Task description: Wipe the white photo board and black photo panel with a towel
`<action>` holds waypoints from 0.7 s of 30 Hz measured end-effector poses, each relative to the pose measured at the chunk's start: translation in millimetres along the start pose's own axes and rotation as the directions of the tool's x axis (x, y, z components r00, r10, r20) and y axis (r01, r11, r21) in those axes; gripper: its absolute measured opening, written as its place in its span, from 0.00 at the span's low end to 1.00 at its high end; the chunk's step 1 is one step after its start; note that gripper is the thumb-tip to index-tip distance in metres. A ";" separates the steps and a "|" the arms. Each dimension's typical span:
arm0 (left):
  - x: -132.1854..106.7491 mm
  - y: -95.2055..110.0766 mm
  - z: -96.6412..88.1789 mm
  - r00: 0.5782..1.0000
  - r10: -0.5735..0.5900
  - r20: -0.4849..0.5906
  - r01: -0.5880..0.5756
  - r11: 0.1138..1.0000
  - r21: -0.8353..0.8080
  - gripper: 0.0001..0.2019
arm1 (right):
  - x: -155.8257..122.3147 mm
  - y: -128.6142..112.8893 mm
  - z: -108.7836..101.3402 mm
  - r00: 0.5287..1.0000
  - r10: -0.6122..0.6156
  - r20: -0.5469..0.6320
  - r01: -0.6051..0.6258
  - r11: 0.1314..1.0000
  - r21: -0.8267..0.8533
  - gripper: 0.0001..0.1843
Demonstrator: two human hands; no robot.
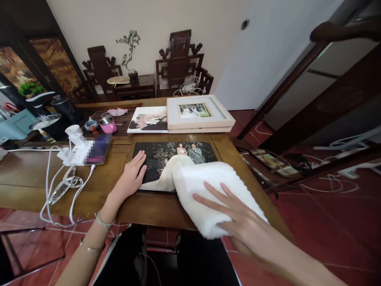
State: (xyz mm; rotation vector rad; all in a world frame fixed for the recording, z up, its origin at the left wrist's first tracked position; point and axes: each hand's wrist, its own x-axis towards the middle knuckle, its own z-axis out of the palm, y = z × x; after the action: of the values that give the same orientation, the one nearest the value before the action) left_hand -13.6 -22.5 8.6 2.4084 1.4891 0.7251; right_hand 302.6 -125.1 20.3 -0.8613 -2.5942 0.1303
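Observation:
A dark wedding photo panel, showing a couple in a white gown and a grey suit, lies flat on the wooden table in front of me. Resting on its left edge is my left hand, fingers stretched out and holding nothing. My right hand grips a fluffy white cloth, fingers spread over its top and the thumb at its near edge. The cloth covers the panel's near right corner and hangs past the table's front edge.
Behind the panel lie a white-edged photo print and stacked light wood frames. To the left are a white power strip with looping cables, a pink cup and a black kettle.

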 end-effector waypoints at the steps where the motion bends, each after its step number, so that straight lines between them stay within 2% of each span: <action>1: 0.4 -1.0 0.4 1.000 0.004 -0.002 -0.004 1.000 -0.001 0.23 | 2.1 6.3 -1.3 1.000 0.004 -0.002 -0.004 1.000 0.014 0.21; 4: 1.1 -2.6 0.4 1.000 0.006 -0.007 -0.006 1.000 -0.005 0.23 | 19.7 44.1 -5.8 0.998 0.064 0.025 -0.065 0.997 0.032 0.28; 9: 0.9 -2.4 -1.7 1.000 0.013 0.010 -0.013 1.000 -0.012 0.23 | 65.2 120.0 -10.0 0.985 0.164 0.055 -0.163 0.987 -0.010 0.30; 12: 0.5 -3.0 -1.3 1.000 0.016 -0.001 -0.016 1.000 -0.019 0.23 | 85.2 144.5 -11.4 0.985 0.163 0.057 -0.162 0.986 -0.031 0.30; 14: 0.5 -3.8 -0.2 1.000 0.014 -0.011 -0.014 1.000 -0.022 0.23 | 89.0 147.0 -11.6 0.984 0.172 0.056 -0.170 0.985 -0.036 0.30; 16: 0.6 -4.4 0.9 1.000 0.014 -0.019 -0.015 1.000 -0.024 0.23 | 83.0 137.9 -10.6 0.980 0.191 0.051 -0.189 0.981 -0.038 0.31; 18: 0.8 -4.6 1.8 0.999 0.016 -0.028 -0.017 0.999 -0.027 0.23 | 67.7 118.4 -8.4 0.981 0.191 0.035 -0.190 0.981 -0.029 0.31; 21: 1.1 -4.3 2.6 0.999 0.018 -0.038 -0.020 0.999 -0.032 0.23 | 34.5 75.7 -5.8 0.991 0.132 0.009 -0.132 0.991 0.022 0.30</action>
State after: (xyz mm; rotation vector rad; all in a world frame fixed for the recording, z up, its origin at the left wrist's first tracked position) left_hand -15.3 -19.4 4.9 2.4007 1.4588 0.7973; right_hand 321.8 -44.0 21.6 -1.0256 -2.5367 0.2000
